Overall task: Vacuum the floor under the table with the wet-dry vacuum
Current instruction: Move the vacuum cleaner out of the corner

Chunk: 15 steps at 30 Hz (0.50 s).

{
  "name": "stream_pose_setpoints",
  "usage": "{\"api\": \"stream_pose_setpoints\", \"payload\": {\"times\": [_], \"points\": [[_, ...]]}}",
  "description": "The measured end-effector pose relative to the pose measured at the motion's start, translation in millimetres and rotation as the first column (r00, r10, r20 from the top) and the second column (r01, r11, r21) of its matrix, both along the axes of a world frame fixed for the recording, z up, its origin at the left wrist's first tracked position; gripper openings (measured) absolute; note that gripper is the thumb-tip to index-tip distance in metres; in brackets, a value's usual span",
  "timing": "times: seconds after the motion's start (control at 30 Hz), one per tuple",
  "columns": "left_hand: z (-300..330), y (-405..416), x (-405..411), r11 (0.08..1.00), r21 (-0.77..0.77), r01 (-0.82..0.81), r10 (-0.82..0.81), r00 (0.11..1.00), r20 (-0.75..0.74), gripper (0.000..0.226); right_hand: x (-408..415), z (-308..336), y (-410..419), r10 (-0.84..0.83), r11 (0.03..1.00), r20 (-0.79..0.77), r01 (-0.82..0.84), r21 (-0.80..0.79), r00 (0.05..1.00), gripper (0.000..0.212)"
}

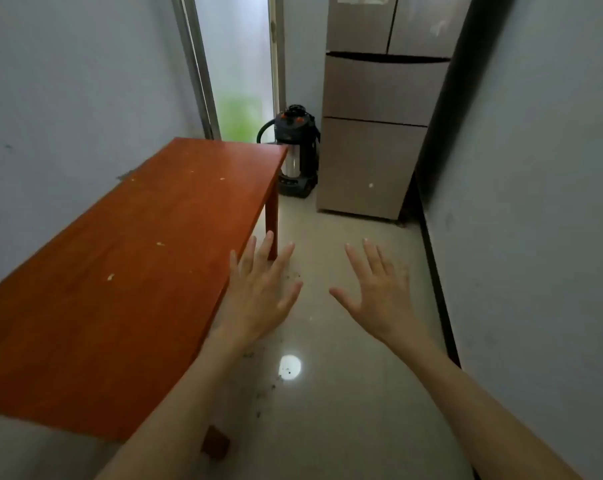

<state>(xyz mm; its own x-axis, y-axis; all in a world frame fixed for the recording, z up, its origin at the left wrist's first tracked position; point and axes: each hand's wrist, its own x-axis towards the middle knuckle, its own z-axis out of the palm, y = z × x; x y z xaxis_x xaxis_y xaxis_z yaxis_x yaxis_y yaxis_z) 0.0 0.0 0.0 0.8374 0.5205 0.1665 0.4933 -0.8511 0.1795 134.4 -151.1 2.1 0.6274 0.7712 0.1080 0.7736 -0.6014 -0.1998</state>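
Note:
A red-brown wooden table stands along the left wall. Behind its far corner sits the wet-dry vacuum, with a steel drum, a black top with orange knobs and a dark hose looping at its left; the table hides part of it. Dark crumbs lie scattered on the glossy floor beside the table's near edge. My left hand hovers by the table's right edge, fingers spread, holding nothing. My right hand is stretched out over the floor, fingers spread and empty.
A tall beige fridge stands at the back right, next to the vacuum. A frosted glass door is behind the table. A wall with a dark skirting closes the right side, leaving a narrow strip of floor.

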Motion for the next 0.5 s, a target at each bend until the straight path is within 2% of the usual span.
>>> {"api": "stream_pose_setpoints", "payload": {"times": [0.17, 0.33, 0.5], "points": [[-37.3, 24.2, 44.8, 0.999, -0.035, -0.021, 0.017, 0.996, -0.091, 0.069, 48.0, -34.5, 22.7, -0.011, 0.991, -0.042, 0.005, -0.136, 0.999, 0.08], [-50.4, 89.7, 112.9, 0.997, -0.07, -0.039, 0.03, 0.993, -0.116, 0.063, 120.1, -43.4, 78.7, -0.004, 0.996, -0.062, -0.002, -0.093, 0.998, 0.08], [-36.6, 170.6, 189.9, 0.997, -0.05, -0.053, 0.052, 0.998, -0.025, 0.076, 199.8, -22.4, 157.1, 0.008, 0.998, -0.024, -0.009, -0.061, 1.0, 0.079]]}}
